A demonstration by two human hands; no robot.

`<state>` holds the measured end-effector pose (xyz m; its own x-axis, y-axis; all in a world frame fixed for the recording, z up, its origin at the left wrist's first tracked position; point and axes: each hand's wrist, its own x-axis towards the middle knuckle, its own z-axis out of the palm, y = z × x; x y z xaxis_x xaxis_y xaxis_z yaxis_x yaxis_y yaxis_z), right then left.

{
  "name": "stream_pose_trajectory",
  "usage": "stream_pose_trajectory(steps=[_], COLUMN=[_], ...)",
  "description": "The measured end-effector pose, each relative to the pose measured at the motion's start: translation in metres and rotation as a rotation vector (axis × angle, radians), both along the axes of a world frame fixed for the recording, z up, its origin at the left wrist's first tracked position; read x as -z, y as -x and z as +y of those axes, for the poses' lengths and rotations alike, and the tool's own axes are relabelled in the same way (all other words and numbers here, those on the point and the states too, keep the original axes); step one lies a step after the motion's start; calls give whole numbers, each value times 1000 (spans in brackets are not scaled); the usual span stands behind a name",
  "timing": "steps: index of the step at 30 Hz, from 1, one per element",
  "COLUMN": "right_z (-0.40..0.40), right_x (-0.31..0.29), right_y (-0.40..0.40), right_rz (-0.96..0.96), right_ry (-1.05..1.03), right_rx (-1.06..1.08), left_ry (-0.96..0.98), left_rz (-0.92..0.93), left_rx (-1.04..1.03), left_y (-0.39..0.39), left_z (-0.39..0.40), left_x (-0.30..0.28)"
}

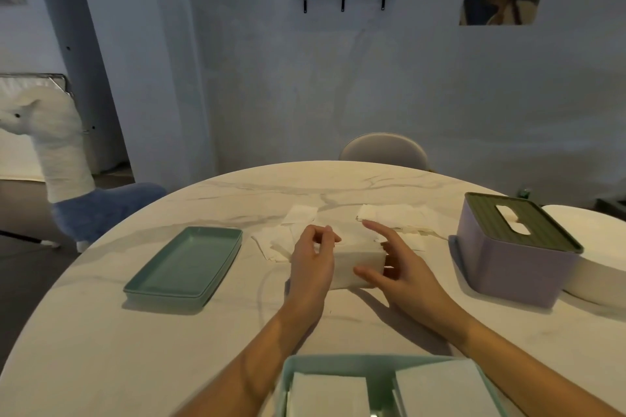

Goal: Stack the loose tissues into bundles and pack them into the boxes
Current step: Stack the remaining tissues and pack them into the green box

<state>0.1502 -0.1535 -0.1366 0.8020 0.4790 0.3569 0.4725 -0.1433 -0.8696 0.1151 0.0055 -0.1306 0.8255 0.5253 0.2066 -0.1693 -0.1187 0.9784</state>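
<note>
Nearest the camera, an open green box [382, 366] already holds two white bundles side by side. Beyond it, mid-table, a bundle of tissues [355, 264] sits between the hands. The left hand [313, 259] curls its fingers on the bundle's left end; the right hand [394, 264] is spread with straight fingers at its right end, thumb along the near side.

The stack looks light, soft and easily splayed, so it probably wants squeezing from both ends with support beneath.

Loose tissues [396, 217] lie scattered just behind the bundle. A green tray [184, 267], likely the box's lid, lies to the left, and a purple box [511, 257] with a slotted lid stands to the right. Neither blocks the way back to the near box.
</note>
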Motion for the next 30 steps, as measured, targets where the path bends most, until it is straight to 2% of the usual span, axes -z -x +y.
stream_pose_trajectory(steps=[2, 4, 7, 9, 10, 12, 13, 15, 17, 19, 23, 26, 30], right_z=[-6, -11, -6, 5, 10, 24, 31, 41, 53, 66, 101, 112, 114], right_x=[-6, -16, -39, -51, -54, -61, -64, -68, -67, -61, -49, -40, -22], right_y=[-5, -6, -4, -3, -5, -12, -17, -32, -49, -59, -64, -71, -76], right_rz=[-35, -30, -63, -114, -155, -215, -229, -251, -258, -250, -269, -349, -471], right_ry=[60, 67, 57, 82, 110, 160, 174, 237, 404, 560, 787, 779, 611], right_rx=[1, -16, -27, -26, -15, 14, 30, 66, 51, -54, -289, -192, -59], left_ry=[-15, -36, 94, 208, 186, 109, 147, 407, 589, 633, 642, 615, 607], left_rz=[3, 132, 412, 468, 457, 362, 312, 222, 136, 70, 9, -27, 1], left_rx=[59, 182, 556, 760, 795, 742, 682, 524, 289, 93, -50, -77, -74], left_y=[8, 14, 22, 30, 35, 40, 39, 31, 25, 22, 16, 9, 3], left_z=[8, 21, 38, 39, 36, 37, 41, 58, 78, 96, 114, 118, 117], left_x=[-8, -26, -44, -46, -46, -44, -43, -38, -32, -27, -23, -19, -16])
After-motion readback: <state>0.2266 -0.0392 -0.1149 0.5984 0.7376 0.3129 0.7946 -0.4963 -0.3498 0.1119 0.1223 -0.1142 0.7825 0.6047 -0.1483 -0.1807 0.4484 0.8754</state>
